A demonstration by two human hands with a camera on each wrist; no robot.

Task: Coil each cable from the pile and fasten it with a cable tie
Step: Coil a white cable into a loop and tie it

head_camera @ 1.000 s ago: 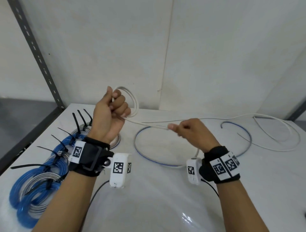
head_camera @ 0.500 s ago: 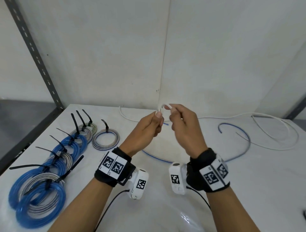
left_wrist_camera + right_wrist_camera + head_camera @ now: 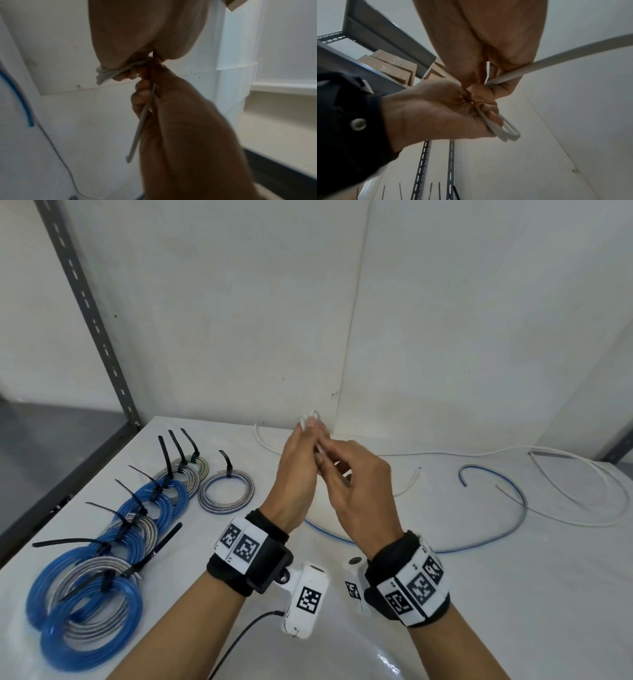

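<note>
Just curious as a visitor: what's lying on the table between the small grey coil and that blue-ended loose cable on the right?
In the head view, between the grey coil and the blue-tipped cable lies a white cable, partly behind both raised hands.

Head view: from above, facing forward and down at the table (image 3: 513, 594); hands near centre, toward 12 o'clock.
Left wrist view: close, along the left hand (image 3: 145, 33).
Right wrist view: close, looking upward.
Shared: the white cable (image 3: 503, 129) between both hands.

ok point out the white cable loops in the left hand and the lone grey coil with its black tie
white cable loops (image 3: 508, 129), right wrist view, on the loop end.
lone grey coil (image 3: 209, 503), head view, on its left rim.
black tie (image 3: 226, 466), head view, on the strap.
</note>
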